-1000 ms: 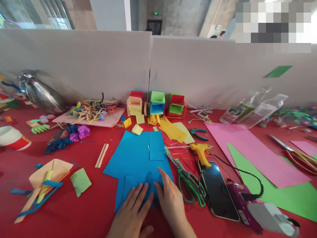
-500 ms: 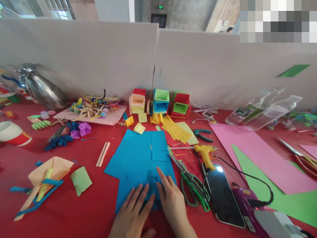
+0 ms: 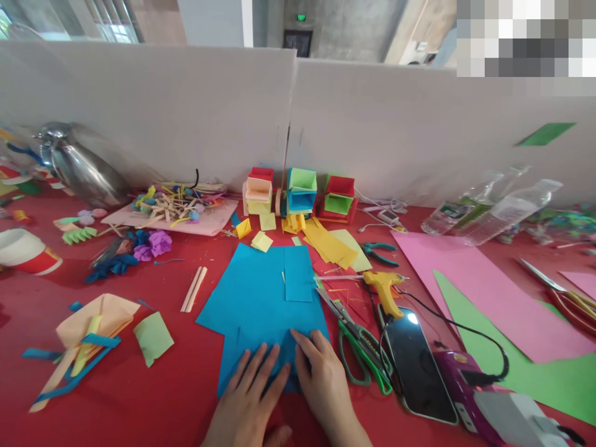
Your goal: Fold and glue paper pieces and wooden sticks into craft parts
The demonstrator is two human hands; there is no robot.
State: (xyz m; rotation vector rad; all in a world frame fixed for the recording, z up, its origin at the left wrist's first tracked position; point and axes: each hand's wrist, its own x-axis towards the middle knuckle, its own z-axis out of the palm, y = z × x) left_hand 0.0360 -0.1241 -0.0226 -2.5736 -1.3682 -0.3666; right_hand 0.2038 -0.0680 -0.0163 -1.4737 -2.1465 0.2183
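Note:
Several overlapping blue sheets of paper (image 3: 261, 279) lie in front of me, with a smaller blue rectangle (image 3: 298, 273) on top at the upper right. My left hand (image 3: 249, 388) rests flat on the lower part, its fingers spread over a piece of blue paper. Close beside it, my right hand (image 3: 321, 379) is drawn in, index fingertip near the thumb, at the same piece of blue paper. What sits under those fingertips is partly hidden. Green-handled scissors (image 3: 356, 344) lie just right of my right hand.
A yellow glue gun (image 3: 386, 288), a phone (image 3: 416, 363) and a purple corded device (image 3: 459, 388) lie to the right. Folded paper boxes (image 3: 302, 189) stand at the back. A peach paper piece (image 3: 95, 316) and wooden sticks (image 3: 194, 289) are at left. A white partition (image 3: 186, 112) closes the back.
My right index finger has bent and slid back towards me, close to the thumb. The left hand stays flat on the blue paper.

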